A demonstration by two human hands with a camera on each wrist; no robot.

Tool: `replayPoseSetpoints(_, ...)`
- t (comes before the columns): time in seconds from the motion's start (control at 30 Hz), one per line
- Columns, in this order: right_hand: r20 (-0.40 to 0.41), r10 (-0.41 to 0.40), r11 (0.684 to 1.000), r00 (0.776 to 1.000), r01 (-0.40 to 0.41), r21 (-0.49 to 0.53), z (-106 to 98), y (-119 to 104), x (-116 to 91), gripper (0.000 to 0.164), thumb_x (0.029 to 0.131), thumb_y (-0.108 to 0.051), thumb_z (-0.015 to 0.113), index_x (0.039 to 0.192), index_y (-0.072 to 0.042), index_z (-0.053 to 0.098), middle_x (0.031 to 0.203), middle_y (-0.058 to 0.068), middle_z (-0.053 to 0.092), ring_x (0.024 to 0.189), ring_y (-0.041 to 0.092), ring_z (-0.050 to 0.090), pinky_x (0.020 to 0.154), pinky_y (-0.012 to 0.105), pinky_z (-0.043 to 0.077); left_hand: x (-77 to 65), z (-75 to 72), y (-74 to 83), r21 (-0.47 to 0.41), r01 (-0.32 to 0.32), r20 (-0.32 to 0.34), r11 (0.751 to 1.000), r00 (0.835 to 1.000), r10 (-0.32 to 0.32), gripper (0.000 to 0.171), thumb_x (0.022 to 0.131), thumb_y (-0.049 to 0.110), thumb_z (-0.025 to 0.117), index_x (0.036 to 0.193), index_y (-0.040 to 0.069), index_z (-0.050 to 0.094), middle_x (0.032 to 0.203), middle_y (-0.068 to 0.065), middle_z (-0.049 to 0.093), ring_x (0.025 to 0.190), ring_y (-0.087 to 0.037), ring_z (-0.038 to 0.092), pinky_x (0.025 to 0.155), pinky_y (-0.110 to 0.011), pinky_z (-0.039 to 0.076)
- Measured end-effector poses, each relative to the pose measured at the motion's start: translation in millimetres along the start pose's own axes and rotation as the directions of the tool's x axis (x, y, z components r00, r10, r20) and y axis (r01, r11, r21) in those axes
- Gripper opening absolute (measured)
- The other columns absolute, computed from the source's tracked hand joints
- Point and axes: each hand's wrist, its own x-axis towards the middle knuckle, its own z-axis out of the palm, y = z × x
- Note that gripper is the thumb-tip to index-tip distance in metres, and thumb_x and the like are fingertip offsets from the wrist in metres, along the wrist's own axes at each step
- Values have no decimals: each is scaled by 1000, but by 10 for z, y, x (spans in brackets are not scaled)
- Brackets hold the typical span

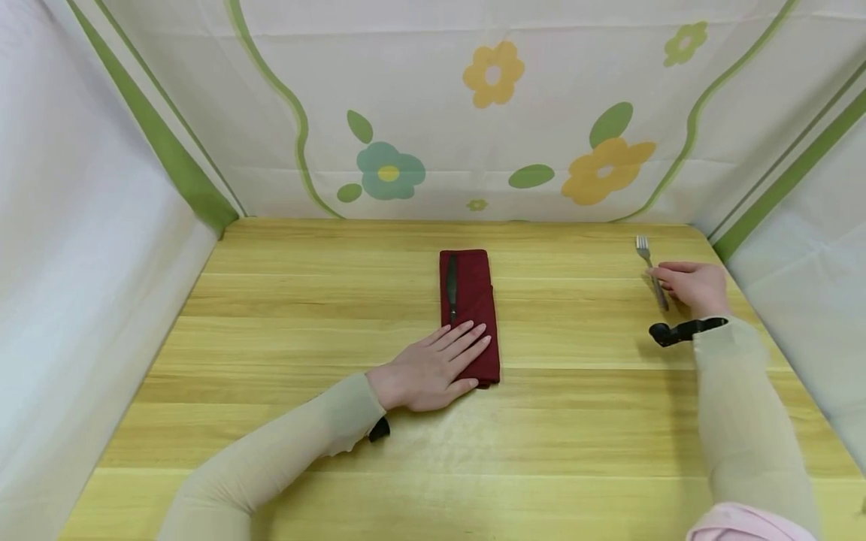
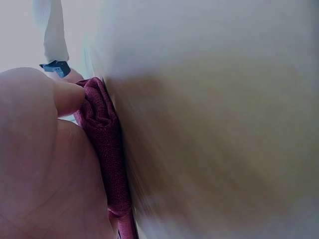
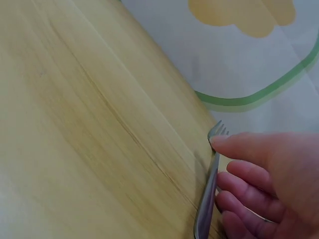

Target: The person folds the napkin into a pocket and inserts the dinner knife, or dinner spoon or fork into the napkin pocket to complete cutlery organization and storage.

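A dark red cloth napkin (image 1: 477,289), folded into a long narrow strip, lies on the wooden table. Along its left side shows a table knife (image 1: 452,282), its lower end out of sight near the fingers. My left hand (image 1: 429,372) rests flat across the lower part of the napkin, fingers straight and slightly spread. In the left wrist view the napkin's rolled, layered end (image 2: 99,109) sits beside the palm. Over at the right, my right hand (image 1: 697,289) pinches a metal fork (image 3: 207,199) near its neck, tines pointing toward the back wall.
The wood-grain table (image 1: 304,300) meets a white cloth backdrop (image 1: 433,98) printed with flowers along its back edge. White cloth walls (image 1: 88,248) flank both sides. A black wrist strap (image 1: 683,330) is on the right wrist.
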Motion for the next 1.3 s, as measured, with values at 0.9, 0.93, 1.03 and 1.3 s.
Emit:
replayPoseSetpoints(0.9, 112, -87, 965, 990, 112, -237, 36, -102, -9, 57, 98, -40, 65, 127, 9, 66, 123, 23, 64, 102, 28, 56, 75, 28, 45, -6, 3, 6, 8, 6, 6, 1000, 1000, -6, 70, 109, 55, 23, 164, 19, -1, 169, 1, -8, 153, -17, -12, 121, -34, -5)
replayPoseSetpoints(0.93, 116, -86, 966, 990, 111, -234, 31, -102, -11, 59, 98, -42, 65, 128, 10, 65, 124, 25, 63, 103, 29, 56, 75, 29, 46, -6, 3, 6, 9, 6, 6, 1000, 1000, -6, 70, 109, 55, 23, 164, 19, -1, 169, 1, -8, 153, -17, -12, 121, -34, -4)
replayPoseSetpoints(1.03, 100, -109, 963, 989, 130, -234, 14, -129, -34, 61, 98, -46, 63, 127, 8, 66, 108, 13, 70, 91, 23, 60, 70, 26, 49, -3, 5, 5, 9, 5, 4, 1000, 1000, -5, 70, 109, 55, 24, 164, 19, -1, 169, 1, -8, 153, -17, -11, 122, -35, -4)
replayPoseSetpoints(1.3, 22, -162, 984, 986, 164, -76, 40, -395, -170, 54, 94, -48, 71, 130, -8, 71, 83, -25, 68, 81, 0, 62, 69, 19, 49, -1, 15, 3, 11, 5, -7, 1000, 1000, -4, 72, 108, 58, 25, 164, 20, 0, 169, 1, -7, 153, -16, -11, 121, -34, -4)
